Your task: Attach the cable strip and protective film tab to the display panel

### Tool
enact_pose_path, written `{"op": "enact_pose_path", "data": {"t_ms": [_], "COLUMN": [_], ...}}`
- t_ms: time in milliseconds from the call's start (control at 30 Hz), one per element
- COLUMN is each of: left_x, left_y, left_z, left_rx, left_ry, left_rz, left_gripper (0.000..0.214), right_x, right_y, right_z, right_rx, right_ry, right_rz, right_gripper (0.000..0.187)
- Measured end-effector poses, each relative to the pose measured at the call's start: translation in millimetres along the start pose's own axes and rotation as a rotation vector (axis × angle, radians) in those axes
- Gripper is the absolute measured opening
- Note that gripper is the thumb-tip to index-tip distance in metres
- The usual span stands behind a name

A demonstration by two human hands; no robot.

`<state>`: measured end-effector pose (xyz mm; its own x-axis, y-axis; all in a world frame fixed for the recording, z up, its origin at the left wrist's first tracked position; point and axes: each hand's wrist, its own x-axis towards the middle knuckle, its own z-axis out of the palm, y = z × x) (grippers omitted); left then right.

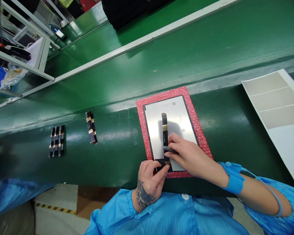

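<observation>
From the head view, a flat silvery panel [173, 120] with a thin dark border lies on a crinkled red bubble sheet [198, 129]. A ribbon-like black strip [165, 130] with gold bands stands lengthwise over it. The right hand [186, 151] pinches a slim dark tool [170, 150] against the strip; the left hand's [150, 178] bent fingertips touch the strip's near end, though whether they grip it I cannot tell. More banded strips lie leftward, a loose pair [90, 127] and a neat row [56, 141], on the glossy green bench [117, 163]. Beyond run a white rail [127, 49] and shelf frame [26, 66]
</observation>
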<state>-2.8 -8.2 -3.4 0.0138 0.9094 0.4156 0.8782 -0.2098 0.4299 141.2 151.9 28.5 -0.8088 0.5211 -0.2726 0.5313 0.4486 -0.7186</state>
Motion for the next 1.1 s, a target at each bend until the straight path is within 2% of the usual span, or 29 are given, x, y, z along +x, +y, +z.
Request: {"op": "enact_pose_path", "data": {"t_ms": [300,533,900,1100], "left_x": [-0.4,-4.0,-12.0,-5.0], "left_y": [0.1,1.2,-2.9,1.8], "left_z": [0.4,1.4,2.2,0.4], "left_rx": [0.008,0.163,0.268,0.185], "left_ry": [-0.002,-0.018,-0.036,-0.057], "left_rz": [0.007,0.064,0.124,0.052], "left_gripper": [0.029,0.033,0.027,0.033], "right_x": [-0.5,-1.1,0.7,2.0], "right_y": [4.3,7.9,-3.9,-4.6], "right_z": [4.4,7.6,-2.0,-3.4], "right_rx": [-0.038,0.005,-0.063,-0.046], "right_ry": [0.026,0.07,-0.058,-0.037], "right_rz": [-0.027,-0.058,0.03,0.039], "right_gripper": [0.026,0.025,0.024,0.024]}}
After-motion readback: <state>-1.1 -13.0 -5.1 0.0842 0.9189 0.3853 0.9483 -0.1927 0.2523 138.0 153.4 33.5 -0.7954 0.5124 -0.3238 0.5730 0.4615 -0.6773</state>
